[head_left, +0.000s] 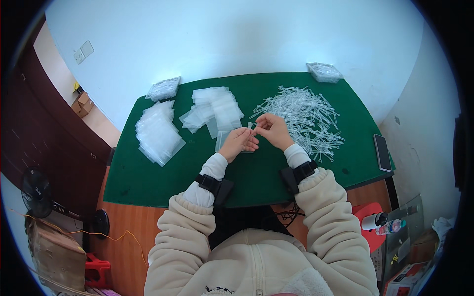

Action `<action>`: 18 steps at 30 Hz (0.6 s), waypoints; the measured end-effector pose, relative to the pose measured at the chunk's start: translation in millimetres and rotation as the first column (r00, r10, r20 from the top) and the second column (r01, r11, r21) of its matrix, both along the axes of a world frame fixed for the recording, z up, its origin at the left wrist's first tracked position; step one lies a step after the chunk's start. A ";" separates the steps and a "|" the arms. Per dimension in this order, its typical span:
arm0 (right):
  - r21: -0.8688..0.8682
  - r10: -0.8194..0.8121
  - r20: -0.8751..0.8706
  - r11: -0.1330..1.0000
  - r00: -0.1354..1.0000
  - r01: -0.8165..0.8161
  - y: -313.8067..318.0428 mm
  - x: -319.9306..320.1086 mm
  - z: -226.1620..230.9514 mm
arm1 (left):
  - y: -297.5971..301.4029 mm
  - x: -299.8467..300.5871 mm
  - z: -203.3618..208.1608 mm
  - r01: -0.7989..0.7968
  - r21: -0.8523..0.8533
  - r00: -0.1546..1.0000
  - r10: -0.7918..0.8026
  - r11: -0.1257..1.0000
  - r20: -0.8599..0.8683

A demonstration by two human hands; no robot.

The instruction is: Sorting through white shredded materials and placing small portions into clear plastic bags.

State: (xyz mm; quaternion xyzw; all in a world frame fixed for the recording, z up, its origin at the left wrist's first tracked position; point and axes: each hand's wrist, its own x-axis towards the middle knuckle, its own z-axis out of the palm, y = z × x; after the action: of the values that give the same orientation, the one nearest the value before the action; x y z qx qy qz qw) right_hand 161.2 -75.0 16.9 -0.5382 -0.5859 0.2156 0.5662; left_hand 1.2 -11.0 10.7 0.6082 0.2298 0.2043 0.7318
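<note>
Over the middle of the green table, my hands meet, fingertips almost touching. My left hand is closed round a clear plastic bag, which shows beside and below the fingers. Thumb and forefinger of my right hand pinch a thin clear plastic stick with a looped end; its lower part is hidden by the hands. Many similar clear sticks lie in a loose pile just right of my right hand. Beyond my left hand is a spread of flat clear bags.
A second heap of bags lies farther left. Clear packs stand at the back left and back right edges. A phone lies by the right edge. The wall rises behind the green table. A fan stands left.
</note>
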 end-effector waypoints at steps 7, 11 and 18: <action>0.084 -0.042 0.042 0.996 0.998 0.038 0.0 -1.0 -0.2 | 0.3 -1.5 -1.0 0.069 -0.065 0.997 -0.066 0.996 0.041; 0.138 -0.029 0.095 0.990 0.995 0.015 1.2 0.7 -1.3 | 0.1 -1.1 -2.4 0.102 -0.067 0.994 -0.099 0.993 0.050; 0.134 0.004 -0.035 0.991 0.999 0.001 0.9 -2.4 -1.9 | 1.0 -0.9 -5.3 0.129 -0.039 0.988 -0.126 0.991 0.084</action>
State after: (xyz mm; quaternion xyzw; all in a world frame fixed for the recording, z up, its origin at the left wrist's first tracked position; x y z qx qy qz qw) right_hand 158.8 -74.0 15.0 -0.4946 -0.5893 0.1856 0.6113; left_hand 0.3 -9.9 5.4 0.5963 0.1648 0.1765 0.7656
